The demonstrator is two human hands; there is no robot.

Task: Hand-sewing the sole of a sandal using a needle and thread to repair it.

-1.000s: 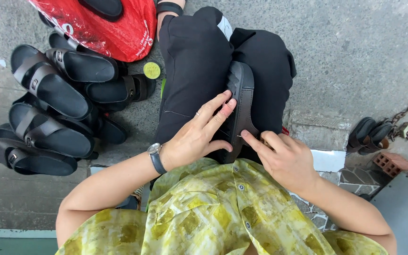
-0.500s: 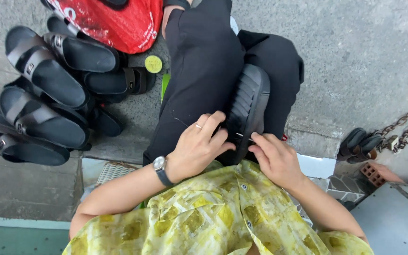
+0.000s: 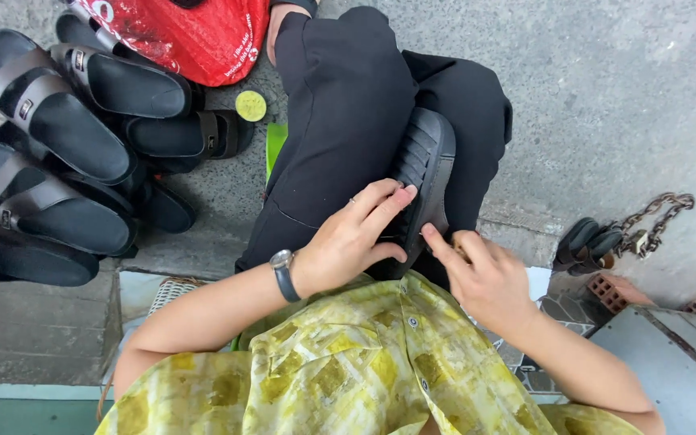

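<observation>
A black sandal (image 3: 423,165) lies sole up across my lap, on black trousers (image 3: 340,121). My left hand (image 3: 354,238), with a wristwatch, grips the sandal's near left edge, fingers spread over the ribbed sole. On the near right edge rests my right hand (image 3: 477,274), its index finger pressed to the sole. My yellow patterned shirt (image 3: 348,370) hides the sandal's near end.
Several black sandals (image 3: 58,137) are piled on the concrete at the left. A red bag (image 3: 195,36) lies at the top, with a small yellow-green round lid (image 3: 250,105) below it. A rusty chain (image 3: 654,213), a black object and a brick (image 3: 610,292) sit at the right.
The sandal has been turned over from strap side to ribbed sole up. Both hands have shifted along its near end and still hold it.
</observation>
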